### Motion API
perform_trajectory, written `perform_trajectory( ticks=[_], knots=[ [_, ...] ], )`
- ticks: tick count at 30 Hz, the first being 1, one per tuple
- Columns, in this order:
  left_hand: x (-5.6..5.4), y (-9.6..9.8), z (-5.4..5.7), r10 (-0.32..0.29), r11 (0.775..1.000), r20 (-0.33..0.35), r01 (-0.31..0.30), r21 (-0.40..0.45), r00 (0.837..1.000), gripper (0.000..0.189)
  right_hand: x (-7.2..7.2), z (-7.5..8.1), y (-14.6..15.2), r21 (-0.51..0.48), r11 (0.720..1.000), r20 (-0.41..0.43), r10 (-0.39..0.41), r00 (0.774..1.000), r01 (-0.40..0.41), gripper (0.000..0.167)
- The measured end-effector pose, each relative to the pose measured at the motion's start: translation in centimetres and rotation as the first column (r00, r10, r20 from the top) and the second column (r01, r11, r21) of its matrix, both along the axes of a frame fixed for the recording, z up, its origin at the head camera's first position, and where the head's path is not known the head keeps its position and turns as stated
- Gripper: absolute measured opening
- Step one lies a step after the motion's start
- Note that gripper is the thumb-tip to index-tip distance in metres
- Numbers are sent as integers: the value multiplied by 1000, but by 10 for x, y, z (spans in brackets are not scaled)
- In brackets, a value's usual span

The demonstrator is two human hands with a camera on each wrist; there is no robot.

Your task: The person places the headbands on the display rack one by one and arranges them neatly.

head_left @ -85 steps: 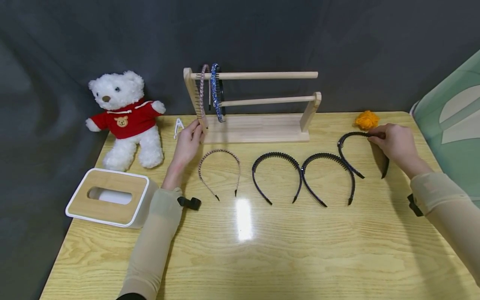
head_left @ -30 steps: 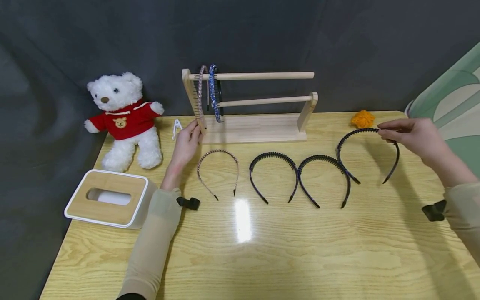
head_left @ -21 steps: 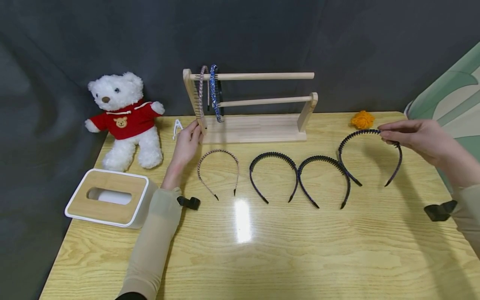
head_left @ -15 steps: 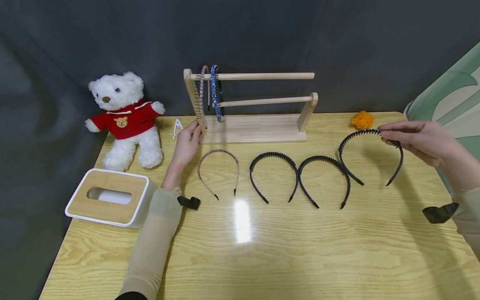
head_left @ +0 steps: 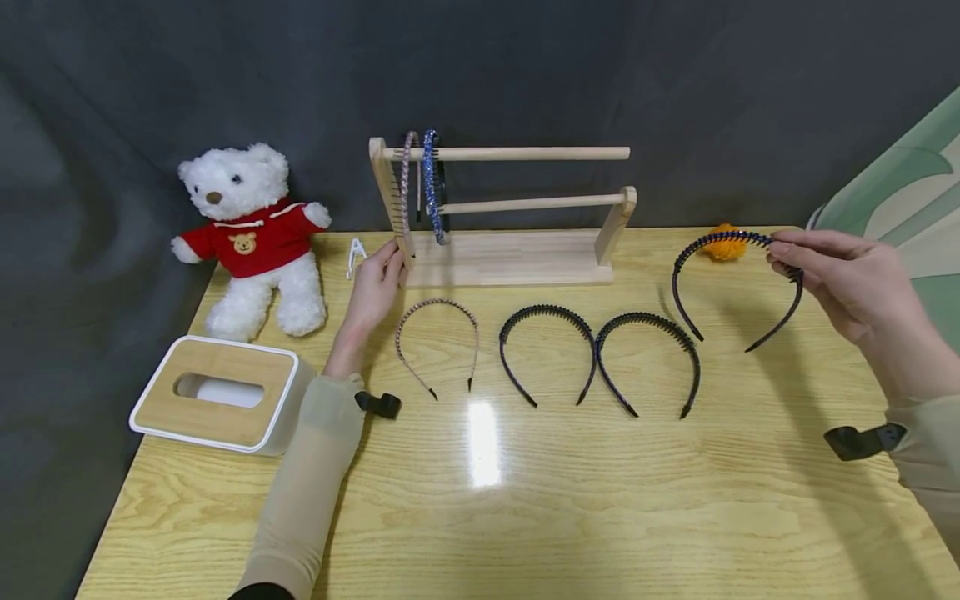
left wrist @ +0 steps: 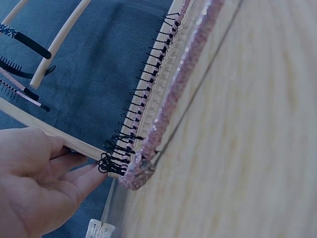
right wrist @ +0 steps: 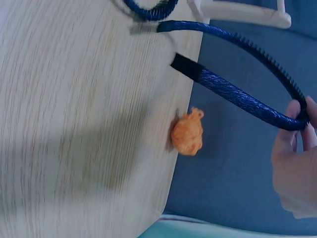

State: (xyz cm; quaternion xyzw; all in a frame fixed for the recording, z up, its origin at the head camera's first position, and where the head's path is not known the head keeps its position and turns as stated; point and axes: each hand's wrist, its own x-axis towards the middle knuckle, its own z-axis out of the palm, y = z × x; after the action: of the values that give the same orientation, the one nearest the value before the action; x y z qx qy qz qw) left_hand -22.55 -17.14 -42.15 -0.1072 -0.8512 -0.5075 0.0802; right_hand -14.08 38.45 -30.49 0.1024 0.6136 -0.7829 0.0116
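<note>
My right hand (head_left: 862, 283) pinches a dark blue toothed headband (head_left: 677, 287) at its top right, holding it over the table's right end. In the right wrist view this headband (right wrist: 242, 99) is shiny blue, with thumb and fingers at its bend. My left hand (head_left: 371, 287) grips the lower left end of a wooden headband rack (head_left: 517, 258). From the rack's upper bar hang a pink headband (head_left: 405, 179) and a blue glittery headband (head_left: 429, 187). On the table lie a thin pink headband (head_left: 400, 337) and two dark headbands (head_left: 551, 310), side by side.
A white teddy bear (head_left: 243, 250) in a red hoodie sits at the back left. In front of it stands a tissue box (head_left: 285, 417) with a wooden top. A white clip (head_left: 356, 257) lies by my left hand, and an orange pompom (head_left: 723, 248) behind the held headband.
My right hand has taken the rightmost dark headband, turned it, and lifted it up and away from the dark headband beside it. The left hand stays at the rack.
</note>
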Motion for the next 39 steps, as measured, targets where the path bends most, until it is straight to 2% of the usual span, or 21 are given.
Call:
perform_trajectory(
  ticks=[7,13,18,30,34,39],
  knots=[
    [-1,0,-1,-7,1000,7,7,24,1000,32,2,6,-19,-51,987,-35,-153,988,151,19],
    [-1,-1,-1,-6,1000,4,5,24,1000,33,-1,11,-35,-172,963,-114,-227,967,206,22],
    [-1,-1,-2,-10,1000,3,10,29,1000,31,-1,13,-48,-232,942,-167,-285,944,243,23],
    [-1,-1,-1,-13,999,35,11,37,999,36,-5,20,-69,-265,908,-228,-386,894,325,25],
    [0,-1,-1,-12,999,47,10,42,999,38,-6,21,-76,-276,897,-273,-418,866,346,26],
    [0,-1,0,-12,998,61,9,56,998,39,-10,21,-84,-302,875,-336,-469,817,378,25]
  ],
)
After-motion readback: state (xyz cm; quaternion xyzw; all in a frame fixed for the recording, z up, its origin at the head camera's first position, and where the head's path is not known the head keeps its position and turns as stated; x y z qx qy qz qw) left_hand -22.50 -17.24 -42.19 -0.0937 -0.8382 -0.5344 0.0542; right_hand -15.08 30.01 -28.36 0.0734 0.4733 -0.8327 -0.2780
